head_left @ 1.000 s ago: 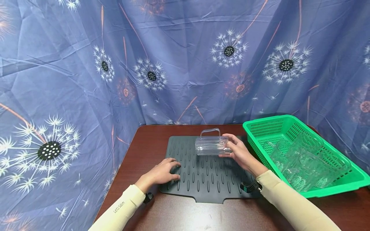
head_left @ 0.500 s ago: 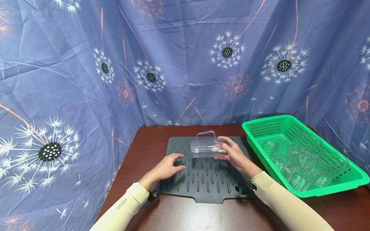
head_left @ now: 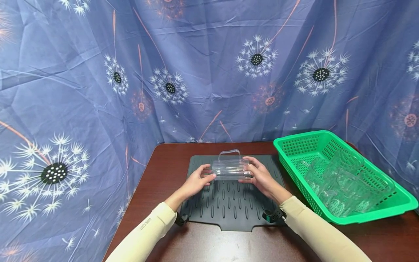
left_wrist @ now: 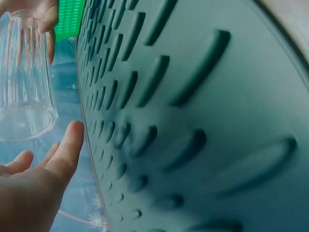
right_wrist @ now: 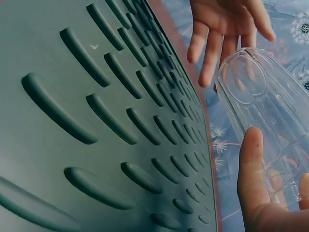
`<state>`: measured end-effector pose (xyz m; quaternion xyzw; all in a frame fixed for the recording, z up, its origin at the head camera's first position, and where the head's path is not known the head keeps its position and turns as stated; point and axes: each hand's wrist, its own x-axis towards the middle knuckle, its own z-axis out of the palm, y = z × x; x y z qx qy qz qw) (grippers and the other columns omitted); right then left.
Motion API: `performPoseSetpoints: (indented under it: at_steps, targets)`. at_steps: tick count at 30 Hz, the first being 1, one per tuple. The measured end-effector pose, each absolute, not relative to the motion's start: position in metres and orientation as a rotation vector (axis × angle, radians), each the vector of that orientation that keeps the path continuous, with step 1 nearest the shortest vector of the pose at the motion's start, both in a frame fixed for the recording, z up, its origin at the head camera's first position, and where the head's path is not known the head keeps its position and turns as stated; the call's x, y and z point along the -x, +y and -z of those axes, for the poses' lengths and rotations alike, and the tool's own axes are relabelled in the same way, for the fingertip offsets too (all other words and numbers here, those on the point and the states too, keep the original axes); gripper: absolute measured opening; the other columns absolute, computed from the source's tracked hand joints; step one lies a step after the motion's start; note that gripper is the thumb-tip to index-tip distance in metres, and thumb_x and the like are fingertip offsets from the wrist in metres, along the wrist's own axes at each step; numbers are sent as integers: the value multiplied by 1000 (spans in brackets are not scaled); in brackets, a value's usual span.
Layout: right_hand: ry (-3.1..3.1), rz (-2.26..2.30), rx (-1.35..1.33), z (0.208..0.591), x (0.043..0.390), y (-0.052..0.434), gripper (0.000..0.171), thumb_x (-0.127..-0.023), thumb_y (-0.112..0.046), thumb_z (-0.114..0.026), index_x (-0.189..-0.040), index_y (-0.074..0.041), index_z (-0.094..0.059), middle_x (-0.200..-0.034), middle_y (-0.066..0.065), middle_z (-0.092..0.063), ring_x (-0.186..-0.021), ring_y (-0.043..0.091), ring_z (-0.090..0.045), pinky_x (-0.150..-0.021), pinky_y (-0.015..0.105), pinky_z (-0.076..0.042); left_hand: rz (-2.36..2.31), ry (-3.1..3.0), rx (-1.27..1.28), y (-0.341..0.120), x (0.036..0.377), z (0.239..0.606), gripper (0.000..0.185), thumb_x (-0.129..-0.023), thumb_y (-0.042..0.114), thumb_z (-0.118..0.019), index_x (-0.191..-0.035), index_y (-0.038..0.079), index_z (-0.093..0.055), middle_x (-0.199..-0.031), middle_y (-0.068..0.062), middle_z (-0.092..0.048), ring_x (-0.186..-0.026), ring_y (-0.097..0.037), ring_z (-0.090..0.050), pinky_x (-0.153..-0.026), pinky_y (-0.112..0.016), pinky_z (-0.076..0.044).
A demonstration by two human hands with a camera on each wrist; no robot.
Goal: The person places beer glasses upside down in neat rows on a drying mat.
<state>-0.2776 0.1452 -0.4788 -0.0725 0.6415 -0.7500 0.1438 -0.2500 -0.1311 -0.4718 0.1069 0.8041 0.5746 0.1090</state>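
A clear ribbed mug (head_left: pixel 229 170) lies sideways in the air over a dark grey drying mat (head_left: pixel 226 209), its handle (head_left: pixel 229 151) pointing to the far side. My right hand (head_left: pixel 263 181) grips the mug's right end, thumb on the near side, as the right wrist view shows with the thumb (right_wrist: pixel 252 164) against the mug wall. At the left end is my left hand (head_left: pixel 193 183), fingers and thumb spread. In the left wrist view a small gap separates its fingers (left_wrist: pixel 67 150) from the mug (left_wrist: pixel 26 82).
To the right, a green perforated basket (head_left: pixel 376 217) holds several clear mugs (head_left: pixel 348 185). Raised oval ridges cover the mat, which lies on a brown table (head_left: pixel 170 154). A blue curtain (head_left: pixel 209 120) with dandelion prints hangs behind and to the left.
The right hand has brought the mug a little left and nearer. My left hand has risen from over the mat's left side and moved rightward to the mug's left end.
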Motion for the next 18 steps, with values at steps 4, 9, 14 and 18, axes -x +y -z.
performPoseSetpoints:
  at_steps: [4, 9, 14, 18]
  targets:
    - [1852, 2157, 227, 482, 275, 142, 55, -99, -15, -51, -151, -7, -32, -141, 22, -44, -103, 23, -65, -87, 52, -58, -1758, 2281, -290, -124, 253, 474, 73, -101, 36, -61, -158, 7, -25, -151, -27, -42, -127, -39, -58, -98, -47, -53]
    - [1844, 2156, 258, 483, 274, 140, 55, -100, -16, -52, -150, -6, -31, -138, 20, -47, -104, 25, -66, -87, 52, -58, -1815, 2167, -245, -119, 258, 474, 81, -100, 40, -61, -162, 13, -16, -158, -29, -30, -124, -43, -60, -102, -47, -50]
    - [1791, 2186, 272, 484, 277, 139, 52, -100, -14, -51, -148, -6, -32, -137, 19, -48, -104, 25, -66, -87, 52, -58, -1929, 2057, -253, -116, 264, 477, 78, -102, 32, -60, -161, 8, -16, -151, -29, -40, -122, -38, -61, -100, -50, -51]
    - [1799, 2174, 288, 485, 277, 138, 53, -100, -13, -50, -149, -6, -31, -139, 21, -46, -105, 25, -66, -88, 53, -57, -2008, 1986, -269, -114, 266, 477, 68, -103, 23, -57, -158, 5, -21, -140, -26, -50, -114, -26, -63, -98, -49, -53]
